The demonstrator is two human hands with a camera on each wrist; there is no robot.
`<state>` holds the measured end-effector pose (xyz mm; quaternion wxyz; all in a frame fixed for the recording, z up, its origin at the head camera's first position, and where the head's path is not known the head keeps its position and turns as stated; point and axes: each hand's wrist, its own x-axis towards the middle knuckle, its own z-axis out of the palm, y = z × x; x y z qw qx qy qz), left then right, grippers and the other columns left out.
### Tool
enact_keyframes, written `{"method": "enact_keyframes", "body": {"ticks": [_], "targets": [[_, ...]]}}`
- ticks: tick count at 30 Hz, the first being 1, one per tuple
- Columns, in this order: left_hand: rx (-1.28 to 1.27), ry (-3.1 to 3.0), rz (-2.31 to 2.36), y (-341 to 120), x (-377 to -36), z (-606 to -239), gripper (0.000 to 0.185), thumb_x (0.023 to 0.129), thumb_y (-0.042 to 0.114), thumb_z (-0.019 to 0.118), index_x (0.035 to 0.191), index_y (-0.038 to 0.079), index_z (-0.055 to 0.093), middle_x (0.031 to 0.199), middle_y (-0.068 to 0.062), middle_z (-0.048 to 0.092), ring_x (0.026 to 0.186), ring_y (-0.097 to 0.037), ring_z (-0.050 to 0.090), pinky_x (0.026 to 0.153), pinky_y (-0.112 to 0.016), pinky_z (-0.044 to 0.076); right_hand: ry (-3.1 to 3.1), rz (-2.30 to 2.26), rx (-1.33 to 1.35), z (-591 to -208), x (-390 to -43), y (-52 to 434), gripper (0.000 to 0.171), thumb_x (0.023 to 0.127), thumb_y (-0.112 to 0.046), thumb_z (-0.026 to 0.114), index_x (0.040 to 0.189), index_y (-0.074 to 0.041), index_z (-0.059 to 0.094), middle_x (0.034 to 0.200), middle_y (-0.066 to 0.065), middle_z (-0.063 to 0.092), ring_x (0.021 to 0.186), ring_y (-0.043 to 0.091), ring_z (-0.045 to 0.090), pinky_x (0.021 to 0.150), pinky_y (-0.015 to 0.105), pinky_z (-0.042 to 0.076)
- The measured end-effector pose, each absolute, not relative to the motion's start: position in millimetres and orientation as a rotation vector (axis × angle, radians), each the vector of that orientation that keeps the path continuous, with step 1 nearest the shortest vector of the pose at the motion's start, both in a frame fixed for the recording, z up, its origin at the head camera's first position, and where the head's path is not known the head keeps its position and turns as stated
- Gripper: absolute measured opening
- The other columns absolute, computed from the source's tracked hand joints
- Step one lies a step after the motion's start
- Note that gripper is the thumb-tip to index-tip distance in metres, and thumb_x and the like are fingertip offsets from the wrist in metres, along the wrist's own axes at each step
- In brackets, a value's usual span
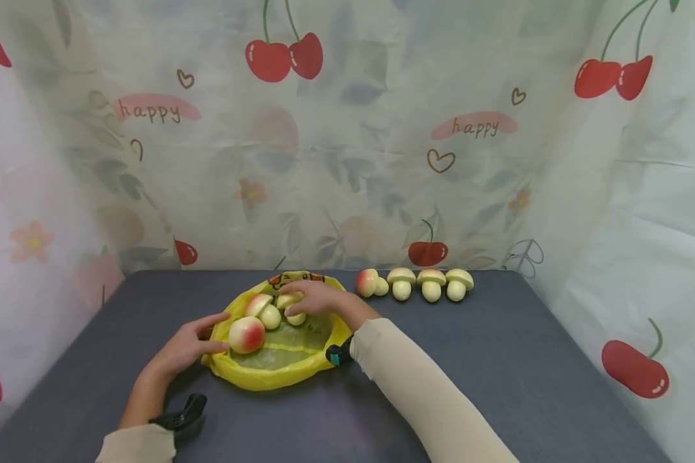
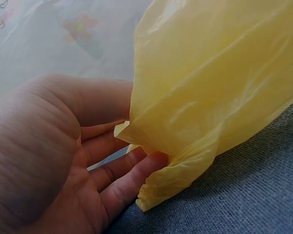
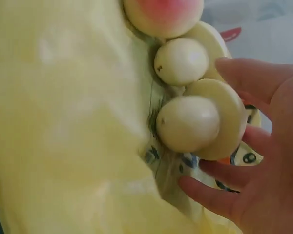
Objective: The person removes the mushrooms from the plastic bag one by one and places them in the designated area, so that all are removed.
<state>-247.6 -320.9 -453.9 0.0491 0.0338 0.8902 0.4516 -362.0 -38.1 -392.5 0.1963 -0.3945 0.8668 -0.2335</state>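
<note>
A yellow plastic bag (image 1: 278,360) lies open on the dark grey table (image 1: 498,360). A toy mushroom with a reddish cap (image 1: 246,334) lies in it, and a second one (image 1: 264,310) lies behind that. My right hand (image 1: 313,297) reaches into the bag from the right and grips a pale mushroom (image 3: 200,122), thumb on one side of the cap and fingers on the other. My left hand (image 1: 188,344) holds the bag's left edge (image 2: 166,165), with the plastic fold lying between thumb and fingers.
Several more toy mushrooms stand in a row at the table's back edge, from a reddish one (image 1: 370,283) to a pale one (image 1: 459,283). A cherry-print curtain (image 1: 347,141) closes the back and both sides.
</note>
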Motion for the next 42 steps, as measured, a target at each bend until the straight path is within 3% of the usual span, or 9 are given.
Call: {"method": "enact_keyframes", "body": {"ticks": [5, 11, 15, 20, 32, 37, 42], "targets": [[0.101, 2.723, 1.358, -319.2, -248.8, -451.6, 0.082, 0.084, 0.04, 0.075, 0.148, 0.003, 0.041, 0.142, -0.027, 0.044, 0.122, -0.039, 0.048, 0.099, -0.054, 0.038, 2.39, -0.567, -1.215, -393.3, -356.0, -42.1, 0.054, 0.093, -0.015, 0.067, 0.144, -0.012, 0.048, 0.15, 0.007, 0.038, 0.139, 0.022, 0.032, 0.108, 0.033, 0.029], [0.13, 2.723, 1.362, -319.8, -247.6, -451.0, 0.08, 0.084, 0.038, 0.075, 0.147, 0.002, 0.041, 0.14, -0.027, 0.046, 0.119, -0.037, 0.049, 0.097, -0.052, 0.04, 2.4, -0.398, -1.258, -396.0, -347.6, -44.2, 0.053, 0.088, -0.008, 0.071, 0.137, -0.019, 0.056, 0.156, 0.01, 0.028, 0.143, 0.022, 0.023, 0.107, 0.033, 0.03], [0.134, 2.721, 1.365, -319.9, -246.6, -451.5, 0.08, 0.084, 0.038, 0.075, 0.147, 0.002, 0.041, 0.141, -0.027, 0.045, 0.12, -0.037, 0.049, 0.097, -0.053, 0.04, 2.436, -0.288, -1.279, -396.6, -340.9, -45.2, 0.059, 0.083, 0.0, 0.07, 0.136, -0.024, 0.057, 0.157, 0.008, 0.025, 0.143, 0.022, 0.024, 0.094, 0.028, 0.04], [0.13, 2.724, 1.354, -319.4, -246.3, -452.7, 0.08, 0.084, 0.039, 0.075, 0.147, 0.002, 0.041, 0.141, -0.027, 0.046, 0.119, -0.037, 0.05, 0.097, -0.053, 0.04, 2.476, -0.236, -1.307, -399.2, -334.3, -41.5, 0.066, 0.082, 0.009, 0.062, 0.137, -0.026, 0.057, 0.154, 0.005, 0.032, 0.136, 0.018, 0.035, 0.077, 0.023, 0.042], [0.144, 2.748, 1.335, -321.4, -245.8, -453.5, 0.079, 0.085, 0.039, 0.074, 0.147, 0.002, 0.041, 0.141, -0.027, 0.045, 0.119, -0.038, 0.05, 0.096, -0.053, 0.041, 2.466, -0.327, -1.416, -396.2, -330.3, -26.4, 0.069, 0.081, 0.011, 0.062, 0.143, -0.019, 0.051, 0.145, 0.0, 0.045, 0.134, 0.015, 0.037, 0.104, 0.027, 0.033], [0.15, 2.733, 1.351, -321.0, -245.6, -454.3, 0.079, 0.086, 0.038, 0.074, 0.147, 0.001, 0.04, 0.141, -0.028, 0.045, 0.118, -0.037, 0.05, 0.095, -0.051, 0.042, 2.458, -0.447, -1.407, -397.9, -330.0, -17.4, 0.066, 0.083, 0.006, 0.066, 0.143, -0.015, 0.05, 0.145, -0.001, 0.046, 0.135, 0.016, 0.036, 0.107, 0.029, 0.03], [0.149, 2.721, 1.367, -320.0, -246.7, -453.7, 0.08, 0.085, 0.037, 0.074, 0.147, 0.001, 0.04, 0.142, -0.027, 0.044, 0.119, -0.037, 0.049, 0.096, -0.052, 0.041, 2.464, -0.586, -1.378, -397.4, -326.7, -6.3, 0.065, 0.084, 0.002, 0.067, 0.143, -0.015, 0.05, 0.145, 0.0, 0.045, 0.131, 0.016, 0.04, 0.102, 0.03, 0.036]]}}
